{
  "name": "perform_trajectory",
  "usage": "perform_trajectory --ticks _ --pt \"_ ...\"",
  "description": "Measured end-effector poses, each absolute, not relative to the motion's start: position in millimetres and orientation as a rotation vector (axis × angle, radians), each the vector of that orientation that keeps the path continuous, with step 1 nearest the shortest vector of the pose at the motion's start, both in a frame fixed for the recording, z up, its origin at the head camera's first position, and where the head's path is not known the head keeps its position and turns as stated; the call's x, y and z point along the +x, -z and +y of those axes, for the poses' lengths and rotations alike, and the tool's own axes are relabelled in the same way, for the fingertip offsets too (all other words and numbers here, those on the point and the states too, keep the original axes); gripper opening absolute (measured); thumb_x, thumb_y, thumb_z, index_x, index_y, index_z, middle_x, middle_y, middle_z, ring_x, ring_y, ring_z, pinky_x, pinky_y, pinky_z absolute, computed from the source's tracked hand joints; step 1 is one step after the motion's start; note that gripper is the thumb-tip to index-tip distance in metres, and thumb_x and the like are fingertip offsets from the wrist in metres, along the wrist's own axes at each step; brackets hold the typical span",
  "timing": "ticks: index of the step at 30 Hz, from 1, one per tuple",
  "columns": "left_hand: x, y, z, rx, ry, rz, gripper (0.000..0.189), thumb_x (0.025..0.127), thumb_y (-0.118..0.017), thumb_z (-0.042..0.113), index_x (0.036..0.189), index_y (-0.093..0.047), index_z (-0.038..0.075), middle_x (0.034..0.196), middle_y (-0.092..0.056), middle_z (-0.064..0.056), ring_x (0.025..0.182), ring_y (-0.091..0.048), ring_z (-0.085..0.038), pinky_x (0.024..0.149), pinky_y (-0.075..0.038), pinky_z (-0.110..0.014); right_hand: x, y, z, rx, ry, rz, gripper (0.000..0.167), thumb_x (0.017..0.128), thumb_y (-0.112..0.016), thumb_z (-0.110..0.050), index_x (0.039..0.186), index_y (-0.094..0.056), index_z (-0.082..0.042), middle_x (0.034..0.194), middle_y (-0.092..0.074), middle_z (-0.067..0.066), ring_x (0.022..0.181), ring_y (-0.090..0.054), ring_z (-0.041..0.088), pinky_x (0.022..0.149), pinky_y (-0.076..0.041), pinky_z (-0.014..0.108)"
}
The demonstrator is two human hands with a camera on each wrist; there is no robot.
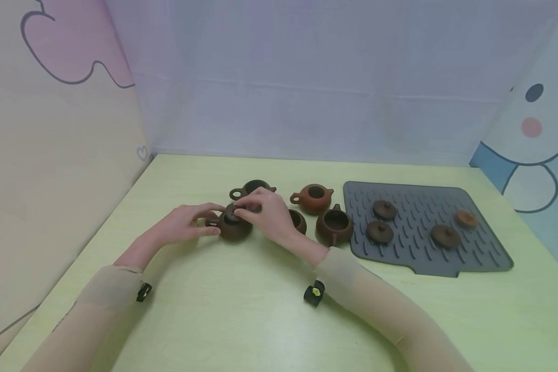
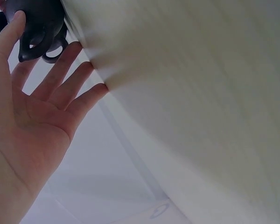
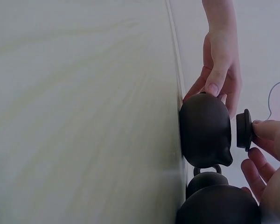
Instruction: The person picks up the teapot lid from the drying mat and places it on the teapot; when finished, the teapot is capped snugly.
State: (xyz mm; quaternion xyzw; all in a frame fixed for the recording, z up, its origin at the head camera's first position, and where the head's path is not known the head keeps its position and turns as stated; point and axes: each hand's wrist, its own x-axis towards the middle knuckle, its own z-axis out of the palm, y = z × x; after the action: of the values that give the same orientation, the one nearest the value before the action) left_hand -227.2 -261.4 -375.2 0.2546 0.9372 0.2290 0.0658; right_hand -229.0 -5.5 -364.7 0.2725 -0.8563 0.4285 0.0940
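A dark brown teapot (image 1: 234, 232) stands upright on the table, its handle toward the left. My left hand (image 1: 181, 225) is at the handle side. In the left wrist view its thumb touches the teapot (image 2: 39, 18) while the other fingers stretch out, fairly straight, with tips at the tabletop. My right hand (image 1: 272, 218) pinches a dark teapot lid (image 3: 244, 130) by its knob. The lid is close over the teapot's mouth, with a narrow gap between them in the right wrist view.
Behind and to the right stand a dark teapot (image 1: 256, 184), a reddish-brown teapot (image 1: 312, 203), a teapot (image 1: 299, 221) partly hidden by my right hand, and a brown teapot (image 1: 327, 233). Several lids, including an orange-brown lid (image 1: 467, 218), lie on a grey ridged mat (image 1: 414, 206).
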Motion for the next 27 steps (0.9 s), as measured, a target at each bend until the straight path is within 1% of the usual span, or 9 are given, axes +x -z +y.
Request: perform_trajectory --ticks 5,9,17,21,27 --pt "-227.6 374.8 -261.1 0.785 -0.680 2.835 0.053 0.090 -0.067 0.049 0.138 -0.051 0.033 0.119 -0.073 0.001 0.109 -0.068 -0.022 0.091 -0.051 -0.048 -229.3 365.4 -7.4 0.806 -1.247 -2.587 0.018 0.086 -0.077 -0.030 0.103 -0.079 -0.023 0.092 -0.068 -0.003 0.085 -0.062 0.011 0.073 -0.047 0.021" --pt "-227.4 374.2 -260.7 0.795 -0.677 2.841 0.053 0.090 -0.068 0.048 0.138 -0.052 0.032 0.118 -0.073 0.000 0.108 -0.068 -0.022 0.090 -0.051 -0.048 -229.3 365.6 -9.1 0.812 -1.213 -2.607 0.020 0.086 -0.077 -0.031 0.104 -0.079 -0.022 0.093 -0.068 -0.003 0.086 -0.064 0.011 0.074 -0.049 0.022" --pt "-226.2 373.8 -260.5 0.799 -0.685 2.845 0.052 0.090 -0.068 0.047 0.138 -0.053 0.031 0.118 -0.074 0.001 0.109 -0.068 -0.022 0.090 -0.052 -0.048 -229.6 365.2 -13.8 0.803 -1.097 -2.661 0.021 0.087 -0.076 -0.035 0.105 -0.079 -0.025 0.094 -0.068 -0.006 0.085 -0.065 0.008 0.071 -0.049 0.020" --pt "-226.3 374.1 -260.8 0.816 -0.679 2.853 0.052 0.091 -0.068 0.046 0.138 -0.053 0.031 0.117 -0.074 0.002 0.109 -0.068 -0.021 0.090 -0.052 -0.046 -229.0 363.5 -16.1 0.816 -1.036 -2.678 0.020 0.087 -0.075 -0.036 0.104 -0.079 -0.026 0.094 -0.068 -0.006 0.084 -0.065 0.007 0.071 -0.049 0.022" --pt "-226.3 374.1 -260.6 0.827 -0.685 2.852 0.051 0.090 -0.068 0.046 0.137 -0.053 0.034 0.114 -0.074 0.004 0.108 -0.068 -0.019 0.090 -0.051 -0.046 -229.6 364.0 -17.9 0.816 -0.968 -2.708 0.018 0.087 -0.075 -0.036 0.103 -0.079 -0.028 0.093 -0.069 -0.007 0.084 -0.062 0.007 0.073 -0.047 0.026"
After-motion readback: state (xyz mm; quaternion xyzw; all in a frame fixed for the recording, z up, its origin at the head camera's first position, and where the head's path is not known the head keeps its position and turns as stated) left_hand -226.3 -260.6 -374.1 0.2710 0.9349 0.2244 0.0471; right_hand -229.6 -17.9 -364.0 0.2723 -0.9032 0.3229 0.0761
